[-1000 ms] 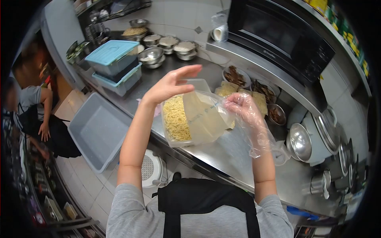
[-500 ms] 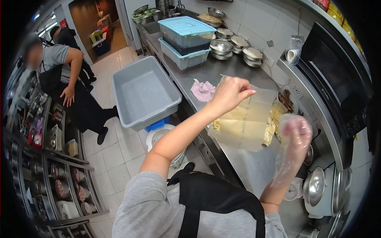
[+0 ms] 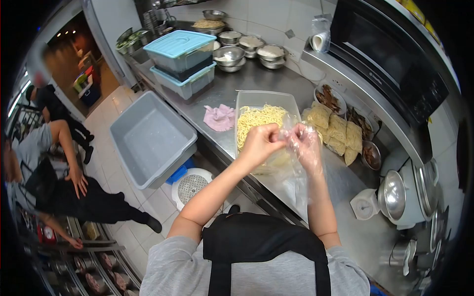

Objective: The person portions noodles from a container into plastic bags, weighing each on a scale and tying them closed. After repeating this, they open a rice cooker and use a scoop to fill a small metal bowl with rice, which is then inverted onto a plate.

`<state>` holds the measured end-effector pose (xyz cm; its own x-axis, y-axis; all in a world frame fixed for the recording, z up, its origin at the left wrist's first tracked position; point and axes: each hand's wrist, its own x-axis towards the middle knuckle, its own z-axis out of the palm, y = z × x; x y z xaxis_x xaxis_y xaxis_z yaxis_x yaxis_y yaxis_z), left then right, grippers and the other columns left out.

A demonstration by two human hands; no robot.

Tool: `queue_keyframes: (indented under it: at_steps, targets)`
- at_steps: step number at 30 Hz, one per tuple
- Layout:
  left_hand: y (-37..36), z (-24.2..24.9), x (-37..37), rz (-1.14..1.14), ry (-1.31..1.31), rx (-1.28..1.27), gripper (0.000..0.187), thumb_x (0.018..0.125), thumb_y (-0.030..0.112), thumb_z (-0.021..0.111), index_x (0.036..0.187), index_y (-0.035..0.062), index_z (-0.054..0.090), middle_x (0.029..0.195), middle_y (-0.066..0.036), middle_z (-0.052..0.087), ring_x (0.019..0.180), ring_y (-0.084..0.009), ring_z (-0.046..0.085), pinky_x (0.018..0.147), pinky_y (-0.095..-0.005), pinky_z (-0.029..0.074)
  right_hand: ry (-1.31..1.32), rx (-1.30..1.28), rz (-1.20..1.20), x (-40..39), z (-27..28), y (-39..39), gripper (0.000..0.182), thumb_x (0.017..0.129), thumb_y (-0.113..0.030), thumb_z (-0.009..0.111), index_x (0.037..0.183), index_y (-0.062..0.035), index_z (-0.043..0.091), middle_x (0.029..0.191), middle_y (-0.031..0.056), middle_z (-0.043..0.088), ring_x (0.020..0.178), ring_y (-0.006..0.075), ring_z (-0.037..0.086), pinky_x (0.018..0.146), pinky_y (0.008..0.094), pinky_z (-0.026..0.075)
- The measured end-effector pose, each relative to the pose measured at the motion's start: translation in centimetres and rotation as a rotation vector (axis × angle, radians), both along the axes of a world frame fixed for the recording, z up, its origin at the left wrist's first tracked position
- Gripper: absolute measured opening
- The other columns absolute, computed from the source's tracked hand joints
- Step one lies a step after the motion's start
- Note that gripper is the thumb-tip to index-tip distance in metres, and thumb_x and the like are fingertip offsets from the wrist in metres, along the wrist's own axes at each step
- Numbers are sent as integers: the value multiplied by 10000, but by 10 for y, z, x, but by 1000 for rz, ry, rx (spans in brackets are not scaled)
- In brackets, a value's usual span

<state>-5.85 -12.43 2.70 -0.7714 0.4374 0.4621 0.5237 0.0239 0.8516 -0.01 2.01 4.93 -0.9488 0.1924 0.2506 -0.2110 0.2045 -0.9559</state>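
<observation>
Over the clear container (image 3: 295,104), my two hands are close together with a thin clear plastic bag (image 3: 297,185) between them, its film hanging down beside my right forearm. My bare left hand (image 3: 261,141) pinches its upper edge. Shiny clear plastic covers my right hand (image 3: 306,144), whose fingers are bent against the same film. Loose yellow noodles (image 3: 259,120) fill the container behind my hands. Just to its right lie several filled bags of noodles (image 3: 337,132).
A pink cloth (image 3: 219,117) and stacked blue-lidded bins (image 3: 180,47) lie left of the container. Metal bowls (image 3: 229,56) stand behind. A grey tub (image 3: 153,140) is beside the counter. At right are a scale (image 3: 365,208) and a microwave (image 3: 385,64). A co-worker (image 3: 74,182) stands left.
My hands have come together, with clear film now between them. The pale sheet over the container no longer covers the noodles. The view has shifted right, and the co-worker appears farther left.
</observation>
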Motion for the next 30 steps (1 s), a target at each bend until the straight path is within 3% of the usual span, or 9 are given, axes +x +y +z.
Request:
queue_keyframes:
  at_steps: [3,5,10,14,17,19,22,24,30]
  targets:
    - [-19,0,-31,62,-294,165,362,694,74,730,539,75,403,513,44,428,501,-33,378,441,-212,315,16,-1,-145,-15,-11,26,193,750,-93,633,632,-58,485,590,-38,475,563,46,425,477,229,339]
    - [-37,15,-49,245,-35,-241,282,629,21,721,582,41,444,594,-44,509,576,-109,528,498,-269,427,24,213,-169,-18,-9,37,145,718,-94,601,642,-60,483,582,-14,479,556,82,440,493,262,360]
    - [-28,65,-43,-99,929,-298,214,552,46,681,724,39,555,1103,-70,522,1010,-255,482,810,-356,417,141,537,-245,-38,28,7,110,706,-55,549,787,-35,477,632,120,468,577,238,481,569,323,411]
    - [-22,77,-63,-80,1000,-394,187,603,-32,586,777,31,560,1149,-85,517,1028,-268,498,808,-367,437,223,696,-279,-46,56,-3,184,706,-1,532,874,-43,467,731,178,544,678,342,542,615,377,429]
    - [-33,80,-99,-14,830,-251,184,614,-79,541,772,15,547,1149,-103,513,949,-274,546,725,-331,472,197,775,-400,-62,64,7,142,724,20,521,843,-40,471,699,88,511,608,189,475,594,299,416]
    - [-43,88,-108,-29,449,-194,204,620,-78,545,796,25,538,1138,-117,521,1002,-291,539,748,-340,471,175,761,-409,-70,64,8,152,720,16,522,854,-43,481,712,108,535,627,232,519,608,325,431]
    - [-49,93,-106,93,581,-214,194,638,-32,581,817,37,549,1189,-123,508,1106,-287,476,850,-355,426,144,882,-415,-85,53,6,194,711,-25,531,902,-35,495,803,197,588,753,385,572,650,429,448]
    - [-45,96,-99,-173,783,-219,166,651,24,611,810,42,567,1257,-116,475,1170,-275,423,919,-376,377,131,843,-382,-89,53,-1,193,710,-32,533,900,-33,495,800,195,588,752,382,574,646,429,448]
    - [-16,47,-144,113,933,-474,173,680,-14,562,830,29,637,1152,-95,579,1058,-244,533,899,-362,435,74,857,-328,-97,56,-9,180,699,-50,551,871,-37,500,716,119,535,646,234,545,595,320,432]
